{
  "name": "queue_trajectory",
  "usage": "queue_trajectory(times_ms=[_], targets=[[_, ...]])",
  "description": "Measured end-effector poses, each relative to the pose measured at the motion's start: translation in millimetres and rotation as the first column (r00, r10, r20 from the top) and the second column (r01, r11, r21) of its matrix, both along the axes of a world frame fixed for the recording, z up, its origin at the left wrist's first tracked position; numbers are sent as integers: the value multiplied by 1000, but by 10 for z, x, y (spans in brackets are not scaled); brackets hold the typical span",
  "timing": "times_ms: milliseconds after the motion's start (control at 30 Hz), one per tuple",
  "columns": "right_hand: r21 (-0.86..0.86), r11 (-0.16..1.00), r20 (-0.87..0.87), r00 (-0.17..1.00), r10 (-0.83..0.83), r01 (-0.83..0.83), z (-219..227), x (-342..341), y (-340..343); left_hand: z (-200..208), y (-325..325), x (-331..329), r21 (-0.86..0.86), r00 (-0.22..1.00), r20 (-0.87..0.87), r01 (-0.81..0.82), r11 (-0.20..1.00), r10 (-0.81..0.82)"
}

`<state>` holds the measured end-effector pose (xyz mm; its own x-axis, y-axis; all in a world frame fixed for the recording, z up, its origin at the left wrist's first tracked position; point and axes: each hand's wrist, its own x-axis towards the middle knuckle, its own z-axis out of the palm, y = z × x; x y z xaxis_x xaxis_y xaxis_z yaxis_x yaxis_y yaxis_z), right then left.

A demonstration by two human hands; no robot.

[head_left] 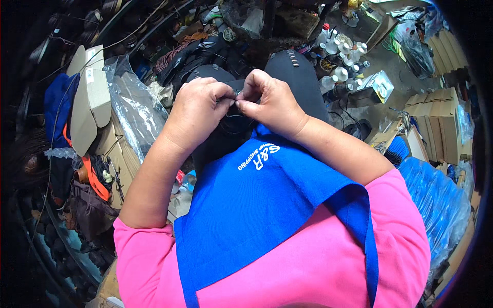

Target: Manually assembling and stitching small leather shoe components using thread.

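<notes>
pink sleeves and a blue apron (267,200) fill the bottom of the view, closest of all, with both forearms reaching up from them to the middle of the picture. left hand (197,110) and right hand (269,102) meet there, fingertips nearly touching, over a dark piece (233,131) that rests on the lap just above the apron's top edge. each hand's grip is pinched closed on something very small and dark at the top edge of that piece; what exactly it is cannot be made out, since the fingers cover it.

to do this pinching step well, it seems best to keep both wrists resting on the lap for steadiness, hold the piece taut between thumb and forefinger on each side, and work close to the fingertips so the small part does not slip. tilting the piece toward the light would help, as black on black hides the detail.

around the lap: a clear plastic bag (131,102) and a pale cardboard box (92,97) to the left, small white bottles (341,72) on the floor to the upper right, stacked brown cartons (436,123) at the right, and blue plastic-wrapped bundles (436,195) beside the right elbow.
</notes>
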<state>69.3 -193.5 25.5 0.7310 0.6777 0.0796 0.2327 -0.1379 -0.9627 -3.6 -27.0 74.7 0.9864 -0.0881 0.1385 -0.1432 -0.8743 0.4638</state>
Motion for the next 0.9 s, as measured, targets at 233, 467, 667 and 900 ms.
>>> queue_trajectory(times_ms=[233,467,667,900], targets=[[-34,999,448,893,34,-21,-11,-6,-15,-48,78,100,-168,973,-230,-66,984,26],[37,999,434,901,13,-32,-11,-6,7,-106,291,230,-633,712,-656,-339,695,-251],[12,999,436,899,32,-41,24,-29,-86,-108,240,178,-643,704,-675,-412,645,-223],[-145,988,312,945,94,-50,15,-31,-11,-177,241,153,-626,734,-661,-425,654,-156]])
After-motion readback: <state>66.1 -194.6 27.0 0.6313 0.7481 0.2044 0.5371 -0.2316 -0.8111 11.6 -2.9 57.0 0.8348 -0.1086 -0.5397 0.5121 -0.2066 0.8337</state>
